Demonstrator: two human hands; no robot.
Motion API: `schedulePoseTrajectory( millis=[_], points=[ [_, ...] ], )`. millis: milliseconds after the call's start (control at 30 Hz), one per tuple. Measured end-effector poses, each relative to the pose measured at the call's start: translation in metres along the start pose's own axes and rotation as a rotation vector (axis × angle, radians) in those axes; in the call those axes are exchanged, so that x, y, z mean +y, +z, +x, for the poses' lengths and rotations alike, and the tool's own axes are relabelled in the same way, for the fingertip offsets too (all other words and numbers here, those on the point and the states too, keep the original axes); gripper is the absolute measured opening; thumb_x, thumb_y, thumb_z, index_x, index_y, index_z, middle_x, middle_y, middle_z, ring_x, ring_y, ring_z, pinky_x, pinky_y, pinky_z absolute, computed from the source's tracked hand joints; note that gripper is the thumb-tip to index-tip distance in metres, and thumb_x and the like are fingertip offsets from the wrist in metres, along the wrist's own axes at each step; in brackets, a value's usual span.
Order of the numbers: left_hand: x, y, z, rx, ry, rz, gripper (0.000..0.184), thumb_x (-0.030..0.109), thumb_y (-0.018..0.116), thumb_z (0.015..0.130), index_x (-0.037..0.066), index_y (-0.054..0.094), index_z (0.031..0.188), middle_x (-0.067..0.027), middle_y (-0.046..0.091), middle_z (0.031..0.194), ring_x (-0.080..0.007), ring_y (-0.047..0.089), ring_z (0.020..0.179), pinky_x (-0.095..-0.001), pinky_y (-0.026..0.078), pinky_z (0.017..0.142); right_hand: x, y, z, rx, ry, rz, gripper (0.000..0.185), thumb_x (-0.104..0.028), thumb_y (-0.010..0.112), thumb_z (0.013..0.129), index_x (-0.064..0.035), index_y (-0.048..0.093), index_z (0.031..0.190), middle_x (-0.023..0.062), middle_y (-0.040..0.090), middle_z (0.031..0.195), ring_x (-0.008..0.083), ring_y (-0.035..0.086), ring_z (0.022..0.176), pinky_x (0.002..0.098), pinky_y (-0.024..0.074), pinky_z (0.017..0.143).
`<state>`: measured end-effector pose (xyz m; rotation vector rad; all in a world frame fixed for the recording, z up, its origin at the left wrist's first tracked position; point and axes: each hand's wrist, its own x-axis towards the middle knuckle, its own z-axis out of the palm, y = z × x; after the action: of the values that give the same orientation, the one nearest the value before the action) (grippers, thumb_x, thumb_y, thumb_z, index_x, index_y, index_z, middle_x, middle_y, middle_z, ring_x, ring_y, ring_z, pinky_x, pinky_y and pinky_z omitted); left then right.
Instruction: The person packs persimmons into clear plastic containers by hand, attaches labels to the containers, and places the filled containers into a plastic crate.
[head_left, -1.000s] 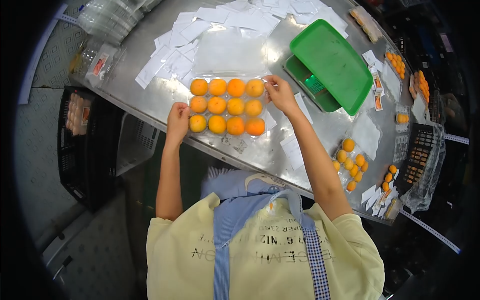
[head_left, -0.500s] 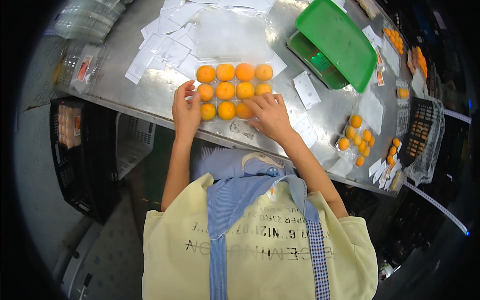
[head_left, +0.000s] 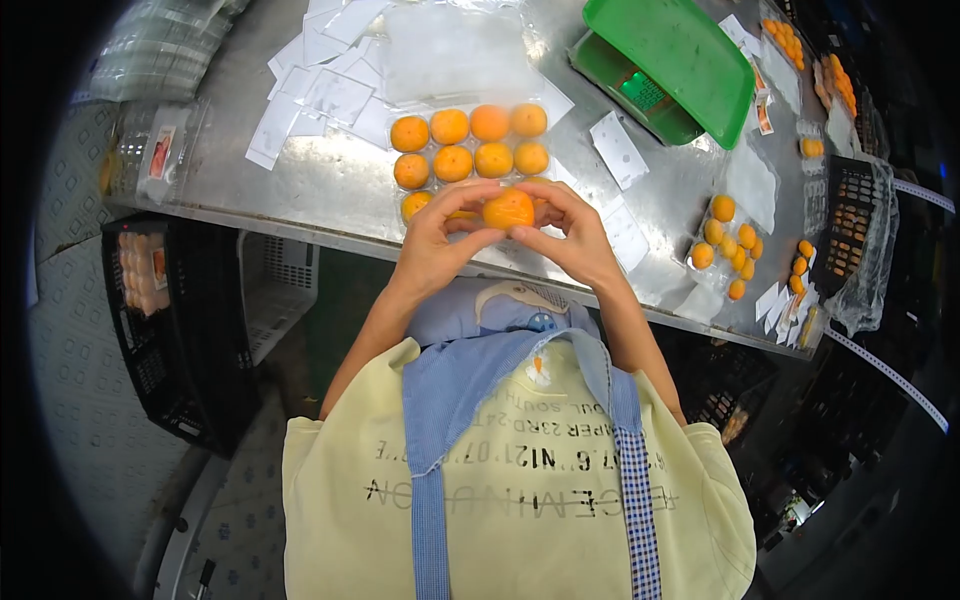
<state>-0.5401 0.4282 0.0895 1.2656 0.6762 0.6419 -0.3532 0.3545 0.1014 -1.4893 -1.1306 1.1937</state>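
Note:
Just above the table's front edge, I hold a round, smooth orange fruit [head_left: 509, 208] between both hands. My left hand [head_left: 445, 240] pinches it from the left side, with fingers and thumb closed in. On its other side, my right hand [head_left: 570, 235] grips it with thumb and fingertips. Behind the hands lies a clear plastic tray [head_left: 470, 140] with several like fruits [head_left: 453, 163] in rows. Its front row is partly hidden by my hands. A clear sheet or lid [head_left: 455, 55] extends from the tray's far side.
White cards [head_left: 340, 95] lie scattered left of the tray. A green container [head_left: 670, 60] stands at the back right, with a single card [head_left: 618, 150] nearby. More fruits [head_left: 735, 240] sit farther right. Stacked clear trays [head_left: 165, 45] stand back left; a black crate [head_left: 180, 330] is below.
The right hand has lifted a fruit from the tray's front row and brought it nearer to me. My left hand has moved right from the tray's side to meet it.

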Motion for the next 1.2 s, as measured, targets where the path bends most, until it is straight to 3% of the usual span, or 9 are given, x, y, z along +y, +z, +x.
schedulePoseTrajectory(
  millis=[100, 300, 500, 700, 800, 900, 1000, 1100, 1200],
  points=[
    [0.006, 0.0, -0.002, -0.022, 0.07, 0.017, 0.045, -0.011, 0.064, 0.075, 0.001, 0.055, 0.118, -0.0114, 0.049, 0.129, -0.0185, 0.054, 0.112, -0.0274, 0.05, 0.086, -0.002, 0.002, -0.006, 0.028, 0.036, 0.166, 0.048, -0.011, 0.075, 0.076, -0.0015, 0.057, 0.119, 0.0066, 0.057, 0.102, 0.0115, 0.059, 0.077, 0.0254, 0.0491, 0.072],
    [0.011, 0.004, -0.005, -0.021, 0.097, 0.098, 0.055, -0.011, 0.067, 0.072, 0.002, 0.049, 0.123, -0.0134, 0.052, 0.126, -0.0195, 0.054, 0.112, -0.0298, 0.049, 0.089, -0.013, 0.006, -0.01, 0.066, 0.058, 0.146, 0.042, -0.006, 0.072, 0.077, 0.0004, 0.057, 0.116, 0.0056, 0.055, 0.104, 0.0094, 0.058, 0.078, 0.0223, 0.049, 0.07],
    [0.006, 0.003, -0.005, -0.016, 0.061, -0.049, 0.067, -0.011, 0.068, 0.07, 0.003, 0.041, 0.13, -0.0145, 0.052, 0.126, -0.0201, 0.054, 0.111, -0.0305, 0.048, 0.09, -0.016, 0.006, -0.012, 0.087, 0.07, 0.297, 0.034, 0.0, 0.069, 0.078, 0.0031, 0.058, 0.11, 0.0046, 0.055, 0.101, 0.0085, 0.058, 0.076, 0.0218, 0.049, 0.066],
    [-0.002, 0.001, -0.001, -0.106, -0.074, -0.209, 0.06, -0.003, 0.066, 0.08, 0.004, 0.041, 0.134, -0.0102, 0.049, 0.128, -0.0179, 0.051, 0.114, -0.0315, 0.047, 0.092, -0.017, 0.006, -0.011, 0.068, 0.138, 0.429, 0.034, 0.0, 0.067, 0.081, 0.0011, 0.052, 0.113, 0.0078, 0.058, 0.087, 0.0119, 0.06, 0.071, 0.0238, 0.0501, 0.065],
    [-0.003, 0.008, 0.002, -0.126, -0.023, -0.286, 0.051, 0.002, 0.057, 0.089, 0.004, 0.039, 0.136, -0.0097, 0.048, 0.128, -0.0173, 0.05, 0.114, -0.0318, 0.046, 0.093, -0.013, 0.016, -0.011, 0.11, 0.114, 0.436, 0.032, -0.002, 0.066, 0.083, -0.0005, 0.05, 0.11, 0.0082, 0.059, 0.079, 0.013, 0.06, 0.069, 0.0246, 0.0503, 0.063],
    [-0.012, 0.008, 0.004, -0.081, -0.096, -0.328, 0.046, 0.017, 0.047, 0.096, 0.005, 0.033, 0.139, -0.0126, 0.051, 0.123, -0.0219, 0.054, 0.111, -0.0351, 0.049, 0.089, -0.009, 0.026, -0.012, 0.133, 0.084, 0.436, 0.026, -0.004, 0.065, 0.085, -0.0011, 0.051, 0.106, 0.0076, 0.06, 0.078, 0.0122, 0.06, 0.068, 0.0242, 0.0492, 0.06],
    [-0.009, 0.007, 0.005, -0.096, -0.135, -0.473, 0.042, 0.024, 0.041, 0.099, 0.006, 0.035, 0.137, -0.0122, 0.054, 0.117, -0.0204, 0.058, 0.1, -0.031, 0.052, 0.074, -0.014, 0.02, -0.012, 0.078, 0.169, 0.425, 0.022, -0.006, 0.063, 0.087, -0.001, 0.052, 0.106, 0.0064, 0.06, 0.079, 0.0104, 0.058, 0.069, 0.023, 0.0473, 0.06],
    [-0.005, 0.003, 0.004, -0.062, -0.21, -0.537, 0.038, 0.03, 0.036, 0.1, 0.006, 0.042, 0.129, -0.0126, 0.056, 0.107, -0.017, 0.059, 0.079, -0.0227, 0.045, 0.053, -0.007, 0.023, -0.012, 0.084, 0.109, 0.403, 0.018, -0.008, 0.062, 0.089, -0.0005, 0.055, 0.103, 0.0042, 0.06, 0.08, 0.0084, 0.056, 0.069, 0.0215, 0.0455, 0.061],
    [-0.01, -0.003, 0.003, 0.077, -0.272, -0.496, 0.038, 0.034, 0.032, 0.101, 0.004, 0.053, 0.112, -0.0082, 0.058, 0.084, -0.0109, 0.051, 0.056, -0.0187, 0.031, 0.039, 0.0, 0.023, -0.012, 0.095, 0.149, 0.37, 0.015, -0.01, 0.062, 0.089, -0.0015, 0.058, 0.1, 0.0023, 0.062, 0.081, 0.0067, 0.056, 0.069, 0.0207, 0.0457, 0.062]
  ],
)
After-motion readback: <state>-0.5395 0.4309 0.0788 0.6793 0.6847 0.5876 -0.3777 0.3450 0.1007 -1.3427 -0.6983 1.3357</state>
